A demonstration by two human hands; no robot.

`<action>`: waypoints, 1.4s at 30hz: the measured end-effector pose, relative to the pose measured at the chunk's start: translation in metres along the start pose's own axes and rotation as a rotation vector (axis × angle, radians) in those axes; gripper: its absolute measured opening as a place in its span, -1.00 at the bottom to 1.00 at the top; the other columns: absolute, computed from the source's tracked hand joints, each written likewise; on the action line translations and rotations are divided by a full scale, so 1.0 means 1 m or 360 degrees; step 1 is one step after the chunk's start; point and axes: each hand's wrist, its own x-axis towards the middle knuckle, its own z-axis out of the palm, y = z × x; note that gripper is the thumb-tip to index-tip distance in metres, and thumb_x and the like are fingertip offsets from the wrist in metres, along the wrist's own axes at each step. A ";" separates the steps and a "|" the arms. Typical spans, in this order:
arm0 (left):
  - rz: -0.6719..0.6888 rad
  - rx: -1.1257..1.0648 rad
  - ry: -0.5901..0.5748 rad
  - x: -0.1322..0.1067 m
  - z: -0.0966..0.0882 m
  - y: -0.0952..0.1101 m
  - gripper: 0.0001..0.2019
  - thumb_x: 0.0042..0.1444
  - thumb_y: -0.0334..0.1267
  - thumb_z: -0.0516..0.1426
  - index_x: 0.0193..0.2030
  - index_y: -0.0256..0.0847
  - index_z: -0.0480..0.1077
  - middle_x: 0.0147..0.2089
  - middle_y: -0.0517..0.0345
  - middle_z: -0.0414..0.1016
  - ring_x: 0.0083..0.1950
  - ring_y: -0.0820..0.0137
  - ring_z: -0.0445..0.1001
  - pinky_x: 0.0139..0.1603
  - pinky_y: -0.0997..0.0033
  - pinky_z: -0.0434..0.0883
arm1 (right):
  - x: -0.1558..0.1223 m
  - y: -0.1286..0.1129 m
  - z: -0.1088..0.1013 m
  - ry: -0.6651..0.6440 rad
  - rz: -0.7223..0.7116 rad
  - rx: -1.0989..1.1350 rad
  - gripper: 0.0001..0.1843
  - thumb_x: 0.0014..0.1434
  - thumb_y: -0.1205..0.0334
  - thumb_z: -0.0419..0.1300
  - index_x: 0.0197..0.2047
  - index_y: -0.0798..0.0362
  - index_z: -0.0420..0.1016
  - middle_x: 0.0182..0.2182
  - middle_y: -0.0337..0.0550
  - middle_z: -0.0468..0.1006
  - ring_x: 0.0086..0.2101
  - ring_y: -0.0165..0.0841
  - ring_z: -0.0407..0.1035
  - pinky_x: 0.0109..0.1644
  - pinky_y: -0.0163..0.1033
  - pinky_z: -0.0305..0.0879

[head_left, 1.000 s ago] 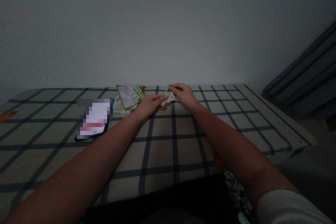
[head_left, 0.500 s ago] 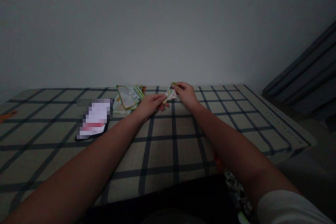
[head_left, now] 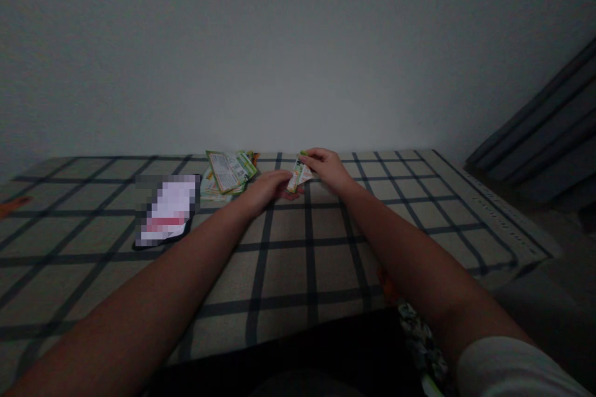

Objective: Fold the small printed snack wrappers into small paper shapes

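Both arms reach far across a checked cloth surface (head_left: pixel 288 260) toward the wall. My right hand (head_left: pixel 329 169) pinches a small green and white printed packet (head_left: pixel 298 175) by its upper edge. My left hand (head_left: pixel 267 188) has its fingers closed on the packet's lower left side, so both hands grip it together just above the cloth. A loose pile of similar printed packets (head_left: pixel 226 172) lies on the cloth just left of my left hand.
A dark flat object with a blurred-out face (head_left: pixel 166 211) lies on the cloth at the left. A small orange thing (head_left: pixel 10 205) shows at the far left edge. Dark striped fabric (head_left: pixel 544 130) hangs at the right. The room is dim.
The packet has tipped slightly between the two hands and shifted a little. Both arms stay in nearly the same place.
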 end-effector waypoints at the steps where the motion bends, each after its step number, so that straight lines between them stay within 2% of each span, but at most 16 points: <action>1: 0.0016 0.0001 -0.0001 0.001 -0.001 -0.002 -0.58 0.09 0.06 0.28 -0.11 -0.28 0.59 -0.16 -0.10 0.67 -0.19 0.23 0.60 -0.17 0.28 0.50 | -0.001 -0.001 0.002 -0.0074 0.0011 -0.0037 -0.67 -0.02 -0.02 0.42 -0.35 0.07 0.58 -0.40 -0.21 0.56 -0.34 -0.39 0.37 -0.23 -0.26 0.29; 5: 0.0230 0.0545 0.0196 0.000 -0.003 -0.003 -0.48 0.12 0.26 0.22 -0.26 -0.25 0.57 -0.31 0.07 0.60 -0.31 0.30 0.48 -0.31 0.36 0.39 | -0.005 -0.006 0.007 -0.0238 -0.0035 -0.0088 -0.64 -0.02 -0.07 0.40 -0.43 0.08 0.53 -0.48 -0.26 0.48 -0.38 -0.41 0.32 -0.26 -0.27 0.25; 7: 0.0300 0.0700 0.0217 -0.003 -0.002 0.001 -0.44 0.12 0.31 0.19 -0.31 -0.25 0.56 -0.39 0.12 0.54 -0.37 0.35 0.41 -0.35 0.39 0.32 | -0.006 -0.007 0.008 -0.0280 -0.0029 -0.0105 -0.63 0.00 -0.09 0.40 -0.45 0.07 0.51 -0.51 -0.28 0.44 -0.41 -0.41 0.28 -0.29 -0.28 0.22; 13: 0.0231 0.0640 0.0177 -0.011 0.004 0.010 -0.40 0.05 0.36 0.23 -0.32 -0.25 0.59 -0.41 0.12 0.57 -0.40 0.35 0.40 -0.36 0.41 0.29 | -0.005 0.001 0.004 -0.0402 -0.0012 -0.0084 -0.60 0.09 -0.14 0.34 -0.41 0.06 0.49 -0.52 -0.30 0.38 -0.44 -0.42 0.24 -0.33 -0.28 0.17; 17: 0.0264 0.0811 0.0171 -0.011 0.003 0.010 -0.41 0.09 0.35 0.19 -0.37 -0.25 0.58 -0.46 0.14 0.52 -0.42 0.37 0.37 -0.39 0.42 0.26 | -0.004 0.004 0.004 -0.0471 -0.0026 -0.0089 -0.59 0.10 -0.16 0.34 -0.38 0.05 0.50 -0.48 -0.27 0.42 -0.43 -0.41 0.25 -0.33 -0.28 0.18; 19: 0.0256 0.0843 0.0158 -0.011 0.003 0.008 -0.41 0.12 0.34 0.18 -0.37 -0.24 0.58 -0.45 0.13 0.53 -0.42 0.36 0.38 -0.39 0.42 0.26 | -0.004 0.003 0.004 -0.0429 -0.0040 -0.0147 -0.60 0.09 -0.14 0.35 -0.40 0.05 0.50 -0.48 -0.26 0.43 -0.42 -0.40 0.26 -0.32 -0.28 0.19; 23: 0.0195 0.0678 0.0099 -0.009 0.004 0.007 -0.42 0.12 0.34 0.19 -0.32 -0.24 0.60 -0.40 0.09 0.57 -0.41 0.37 0.40 -0.41 0.44 0.27 | -0.005 -0.003 0.004 -0.0303 -0.0045 -0.0215 -0.62 0.13 -0.09 0.34 -0.44 0.05 0.45 -0.50 -0.28 0.40 -0.42 -0.40 0.25 -0.32 -0.27 0.18; 28: 0.0091 0.0550 0.0094 -0.012 0.008 0.009 -0.45 0.13 0.28 0.19 -0.31 -0.27 0.59 -0.43 0.07 0.56 -0.50 0.43 0.35 -0.47 0.46 0.22 | -0.005 -0.005 0.005 -0.0177 0.0001 -0.0126 -0.61 0.13 -0.13 0.35 -0.37 0.05 0.45 -0.48 -0.29 0.41 -0.42 -0.41 0.26 -0.34 -0.29 0.17; 33: 0.0136 0.0797 0.0193 -0.019 0.010 0.016 -0.46 0.20 0.22 0.13 -0.32 -0.30 0.61 -0.55 0.15 0.43 -0.57 0.47 0.20 -0.54 0.47 0.10 | -0.004 -0.002 0.008 -0.0291 0.0052 0.0012 -0.51 0.14 -0.24 0.31 -0.37 0.04 0.39 -0.54 -0.35 0.30 -0.49 -0.45 0.18 -0.41 -0.31 0.09; 36: 0.0200 0.0920 0.0203 -0.021 0.010 0.019 -0.45 0.25 0.19 0.09 -0.33 -0.31 0.61 -0.59 0.21 0.35 -0.58 0.48 0.14 -0.54 0.46 0.05 | -0.005 0.000 0.008 -0.0380 0.0103 0.0099 -0.54 0.06 -0.18 0.40 -0.33 0.04 0.42 -0.47 -0.30 0.40 -0.44 -0.42 0.27 -0.36 -0.30 0.17; 39: 0.0260 0.1027 0.0164 -0.020 0.009 0.018 -0.42 0.26 0.22 0.07 -0.34 -0.30 0.61 -0.58 0.20 0.37 -0.56 0.46 0.19 -0.53 0.46 0.08 | -0.007 0.000 0.006 -0.0478 0.0152 0.0070 -0.57 0.02 -0.13 0.43 -0.32 0.06 0.48 -0.43 -0.24 0.47 -0.40 -0.39 0.31 -0.30 -0.27 0.22; 42: 0.0276 0.1048 0.0123 -0.017 0.008 0.013 -0.41 0.27 0.25 0.06 -0.32 -0.28 0.60 -0.54 0.18 0.43 -0.52 0.43 0.28 -0.50 0.46 0.16 | -0.007 -0.001 0.003 -0.0470 0.0102 -0.0031 -0.57 0.04 -0.13 0.40 -0.40 0.07 0.46 -0.49 -0.25 0.44 -0.42 -0.40 0.28 -0.33 -0.28 0.17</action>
